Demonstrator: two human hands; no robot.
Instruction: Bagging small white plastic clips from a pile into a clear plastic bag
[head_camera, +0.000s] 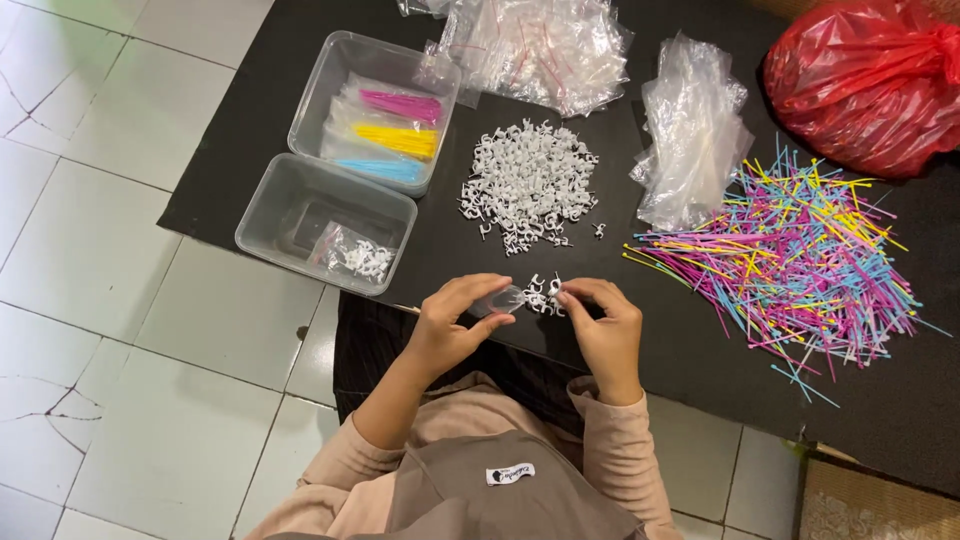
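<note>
White clips (527, 182) heaped on my black mat (690, 340); pink, yellow and blue ties (800, 255); red bag (865, 80); clear tubs (325, 210); white floor tiles (120, 300).

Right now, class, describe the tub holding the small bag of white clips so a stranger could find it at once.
Start at the black mat and go to its left edge, where two clear tubs sit. The nearer tub is yours: it holds one small bag of white clips, while the far tub holds pink, yellow and blue packs.
</note>
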